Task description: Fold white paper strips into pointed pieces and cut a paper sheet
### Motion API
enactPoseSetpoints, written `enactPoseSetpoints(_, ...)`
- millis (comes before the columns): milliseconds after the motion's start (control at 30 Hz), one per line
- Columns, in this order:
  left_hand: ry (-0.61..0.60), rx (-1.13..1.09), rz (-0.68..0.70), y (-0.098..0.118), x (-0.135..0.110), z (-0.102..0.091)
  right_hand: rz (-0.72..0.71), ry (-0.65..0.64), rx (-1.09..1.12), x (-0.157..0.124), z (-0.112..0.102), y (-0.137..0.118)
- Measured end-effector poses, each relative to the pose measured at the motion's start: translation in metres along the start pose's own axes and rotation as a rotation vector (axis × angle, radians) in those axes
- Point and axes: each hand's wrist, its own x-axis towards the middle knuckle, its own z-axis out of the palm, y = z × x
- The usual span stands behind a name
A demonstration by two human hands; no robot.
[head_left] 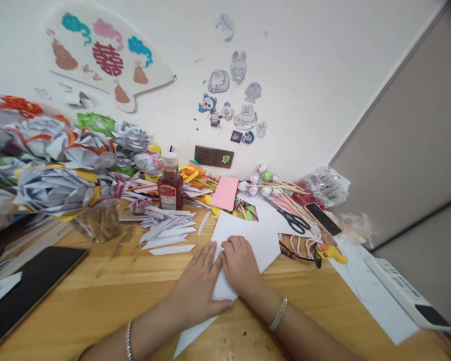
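A white sheet of paper [262,243] lies at an angle on the wooden table, with a narrow part of it reaching toward me between my forearms. My left hand [201,281] rests flat on its left side, fingers stretched forward and thumb out to the right. Beside it, my right hand [240,263] presses on the paper with its fingers bent and close together. The two hands touch or nearly touch near the fingertips. What lies under the right fingers is hidden. Cut paper strips [167,228] are piled to the left of the sheet.
Paper flowers [56,185] crowd the left side, near a red bottle [170,183] and a black board [33,291]. A pink card [224,193] lies behind the sheet. On the right are black-handled scissors [296,223], a phone [323,219], a yellow glue gun [332,252] and a white keyboard [404,291].
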Motion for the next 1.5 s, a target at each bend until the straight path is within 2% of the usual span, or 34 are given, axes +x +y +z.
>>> enactPoseSetpoints(200, -0.001, 0.028, -0.013, 0.001, 0.001, 0.001, -0.044, -0.017, -0.019, 0.0, -0.003, 0.011)
enactPoseSetpoints(400, 0.013, 0.046, -0.004, 0.0, -0.001, 0.002, 0.089, 0.004, -0.15, 0.001, -0.007, 0.048)
enactPoseSetpoints(700, 0.037, 0.035, 0.016, -0.002, -0.002, 0.004, 0.164, 0.027, -0.282, 0.005, -0.014, 0.101)
enactPoseSetpoints(833, 0.04, 0.024, 0.016, -0.002, -0.003, 0.006, 0.143, 0.015, -0.337, 0.005, -0.016, 0.107)
enactPoseSetpoints(967, 0.081, 0.019, 0.036, -0.003, -0.003, 0.009, 0.071, -0.005, -0.363, 0.002, -0.007, 0.085)
enactPoseSetpoints(1133, 0.147, 0.068, 0.013, -0.004, -0.002, 0.013, -0.012, -0.015, -0.329, -0.006, 0.009, 0.032)
enactPoseSetpoints(1267, 0.173, 0.09, -0.008, -0.003, -0.002, 0.014, 0.018, 0.003, -0.237, -0.016, 0.015, -0.012)
enactPoseSetpoints(1500, 0.136, 0.037, -0.049, -0.005, 0.0, 0.01, 0.007, 0.161, -0.113, -0.053, 0.013, -0.06)
